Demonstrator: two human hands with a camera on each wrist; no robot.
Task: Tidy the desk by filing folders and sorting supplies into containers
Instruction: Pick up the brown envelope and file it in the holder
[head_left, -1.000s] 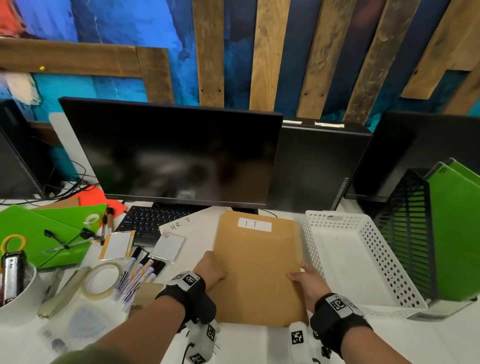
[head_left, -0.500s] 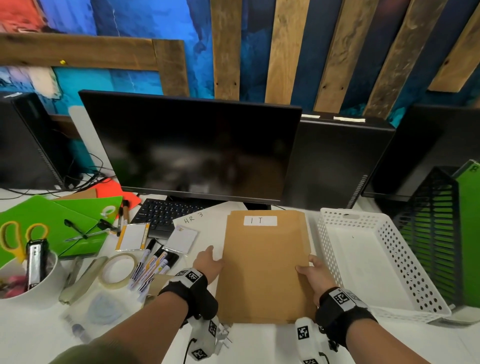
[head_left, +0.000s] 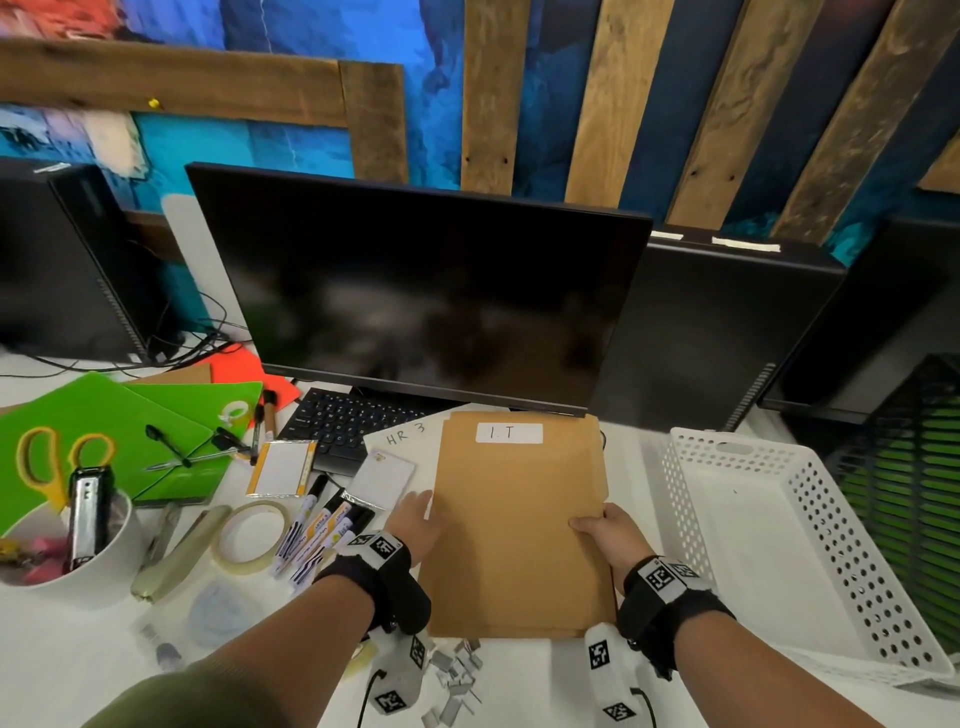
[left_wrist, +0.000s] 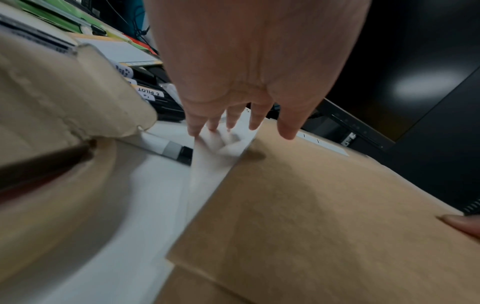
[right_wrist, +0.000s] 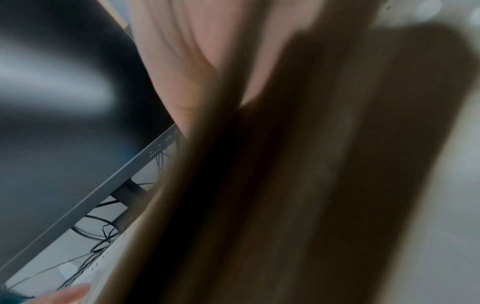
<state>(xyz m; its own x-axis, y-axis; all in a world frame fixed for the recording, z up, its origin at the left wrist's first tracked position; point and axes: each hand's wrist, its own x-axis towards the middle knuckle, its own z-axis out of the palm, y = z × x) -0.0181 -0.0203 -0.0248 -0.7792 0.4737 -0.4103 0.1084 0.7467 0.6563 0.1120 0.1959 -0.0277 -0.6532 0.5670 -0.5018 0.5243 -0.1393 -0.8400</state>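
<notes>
A brown folder (head_left: 514, 530) labelled "IT" lies flat in front of the monitor, on top of a white sheet (head_left: 405, 431) marked "HR 3". My right hand (head_left: 602, 530) pinches its right edge, thumb (left_wrist: 462, 224) on top. My left hand (head_left: 415, 519) is at its left edge. In the left wrist view the left hand's fingers (left_wrist: 231, 121) are straight, their tips touching the white sheet (left_wrist: 215, 164) beside the folder (left_wrist: 324, 216), with the thumb over the folder's edge. The right wrist view shows the folder (right_wrist: 311, 185) edge-on and blurred under my palm (right_wrist: 194, 61).
A white perforated basket (head_left: 737, 447) stands right of the folder, with a black mesh file rack (head_left: 909, 467) holding green folders beyond it. On the left lie markers (head_left: 322, 530), a tape roll (head_left: 252, 535), green folders (head_left: 104, 415) and a white cup (head_left: 104, 566) with scissors. Small metal clips (head_left: 457, 670) lie near the front edge.
The head view has swung left and up, so the rack slides off to the right. Folder and both hands stay about where they were on the desk.
</notes>
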